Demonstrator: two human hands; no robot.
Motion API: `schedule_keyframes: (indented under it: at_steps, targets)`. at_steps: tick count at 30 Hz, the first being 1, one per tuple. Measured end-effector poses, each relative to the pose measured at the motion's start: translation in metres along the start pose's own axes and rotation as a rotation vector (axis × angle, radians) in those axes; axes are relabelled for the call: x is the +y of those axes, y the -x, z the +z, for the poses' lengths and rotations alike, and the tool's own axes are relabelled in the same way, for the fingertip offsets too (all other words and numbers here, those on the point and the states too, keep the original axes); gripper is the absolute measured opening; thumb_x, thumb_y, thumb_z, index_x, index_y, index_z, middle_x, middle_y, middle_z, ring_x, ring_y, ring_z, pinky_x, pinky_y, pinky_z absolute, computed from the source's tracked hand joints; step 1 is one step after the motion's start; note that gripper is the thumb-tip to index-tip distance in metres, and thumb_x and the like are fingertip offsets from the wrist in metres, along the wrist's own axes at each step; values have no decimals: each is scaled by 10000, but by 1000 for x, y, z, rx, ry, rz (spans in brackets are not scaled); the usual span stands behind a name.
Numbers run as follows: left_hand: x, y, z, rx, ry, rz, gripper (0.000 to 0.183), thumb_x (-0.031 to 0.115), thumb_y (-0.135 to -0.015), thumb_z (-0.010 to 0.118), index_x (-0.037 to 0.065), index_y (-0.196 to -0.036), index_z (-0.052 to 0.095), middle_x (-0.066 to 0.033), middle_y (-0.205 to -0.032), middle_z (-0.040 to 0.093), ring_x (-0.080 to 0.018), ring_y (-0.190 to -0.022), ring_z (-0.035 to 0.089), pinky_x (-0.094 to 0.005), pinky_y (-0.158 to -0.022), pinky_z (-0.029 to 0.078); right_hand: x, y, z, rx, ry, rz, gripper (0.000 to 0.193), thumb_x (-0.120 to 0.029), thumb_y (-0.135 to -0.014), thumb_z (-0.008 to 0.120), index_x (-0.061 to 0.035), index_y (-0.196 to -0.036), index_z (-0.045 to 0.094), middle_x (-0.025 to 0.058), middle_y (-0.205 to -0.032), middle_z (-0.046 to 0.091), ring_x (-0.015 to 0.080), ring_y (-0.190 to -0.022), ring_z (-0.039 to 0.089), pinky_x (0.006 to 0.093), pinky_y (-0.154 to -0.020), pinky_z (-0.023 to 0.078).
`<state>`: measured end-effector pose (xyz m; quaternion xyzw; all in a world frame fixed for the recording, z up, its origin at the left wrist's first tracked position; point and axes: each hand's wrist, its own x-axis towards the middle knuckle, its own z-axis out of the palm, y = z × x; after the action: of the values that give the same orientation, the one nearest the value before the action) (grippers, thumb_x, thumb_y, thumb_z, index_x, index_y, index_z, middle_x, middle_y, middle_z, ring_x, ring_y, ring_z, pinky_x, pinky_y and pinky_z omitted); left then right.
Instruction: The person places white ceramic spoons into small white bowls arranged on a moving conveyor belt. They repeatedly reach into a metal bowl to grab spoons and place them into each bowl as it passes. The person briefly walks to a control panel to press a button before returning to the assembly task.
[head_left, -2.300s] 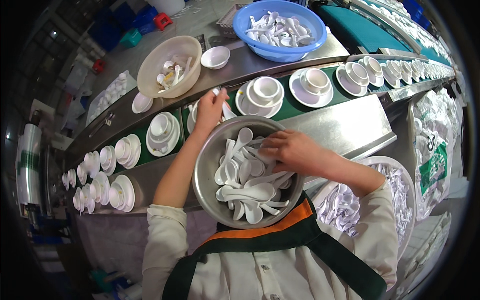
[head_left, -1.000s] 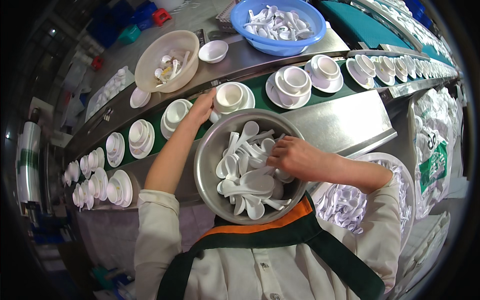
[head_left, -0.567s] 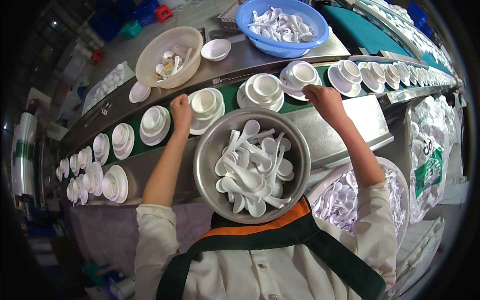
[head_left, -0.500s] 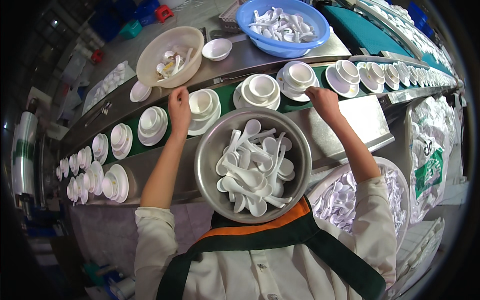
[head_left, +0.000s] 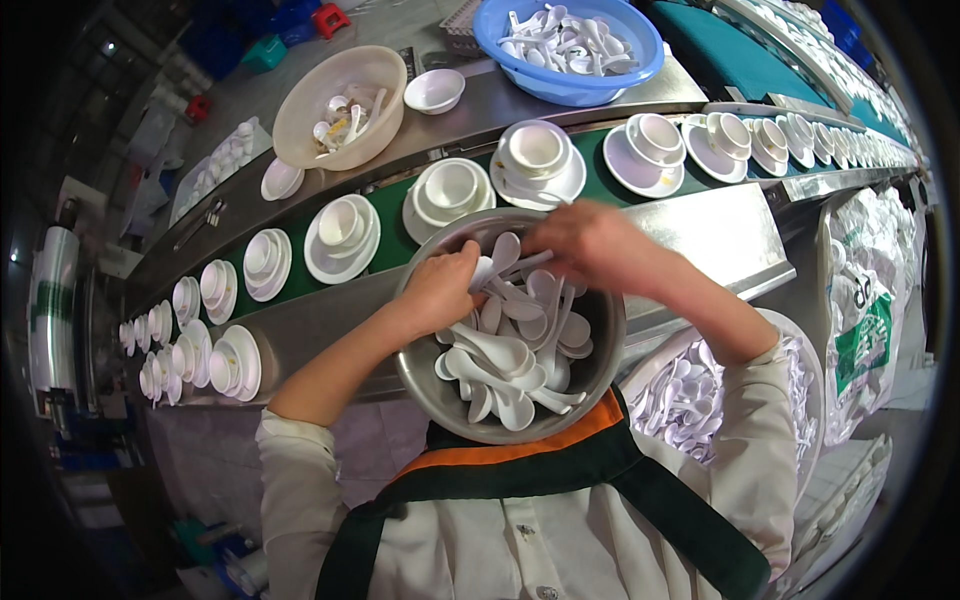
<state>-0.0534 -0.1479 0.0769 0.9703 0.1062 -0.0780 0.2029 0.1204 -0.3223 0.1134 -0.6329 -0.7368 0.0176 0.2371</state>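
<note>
A steel bowl [head_left: 412,350] full of white soup spoons [head_left: 500,360] sits close against my apron. Over its left rim reaches my left hand [head_left: 442,287], its fingers closed on a white spoon [head_left: 483,271] among the others. My right hand [head_left: 590,243] is over the far right part of the same bowl, smeared by motion, so its fingers and anything in them cannot be made out. Just beyond the bowl, a green conveyor belt [head_left: 392,212] carries sets of white plates with stacked bowls [head_left: 540,150].
A blue basin [head_left: 570,92] of spoons and a beige basin [head_left: 290,115] with spoons and scraps stand beyond the belt, a small white bowl [head_left: 435,92] between them. At my right is a large tub [head_left: 800,370] of spoons, beside a white sack [head_left: 860,300]. More dish sets [head_left: 235,362] stand at left.
Both hands have come back from above the belt to the spoons in the steel bowl. The left hand has closed on a spoon. The dish sets have shifted left along the belt.
</note>
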Motion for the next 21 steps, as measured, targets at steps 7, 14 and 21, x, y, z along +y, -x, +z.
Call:
schedule_keyframes:
  at_steps: [7, 14, 21]
  targets:
    - [-7, -6, 5, -142, 395, 4, 296, 160, -678, 696, 1, -878, 547, -145, -824, 638, -282, -805, 620, -383, -708, 465, -28, 22, 3, -337, 334, -76, 219, -142, -703, 666, -87, -911, 625, 37, -894, 637, 248, -908, 602, 355, -915, 429]
    - [-1, 7, -13, 70, 509, 135, 192, 146, -757, 672, -18, -832, 606, -100, -700, 593, -179, -603, 543, -310, -602, 442, 13, 27, -37, 373, -44, 337, 138, -190, -825, 600, -61, -839, 645, 121, -737, 639, 241, -673, 645, 331, -585, 500]
    - [24, -16, -57, 206, 904, 114, 198, 132, -843, 641, -19, -971, 622, -16, -887, 633, -71, -830, 572, -244, -770, 459, 109, 25, 67, 75, 296, 714, 257, -329, -829, 591, -83, -793, 657, 145, -687, 633, 287, -671, 639, 420, -609, 496]
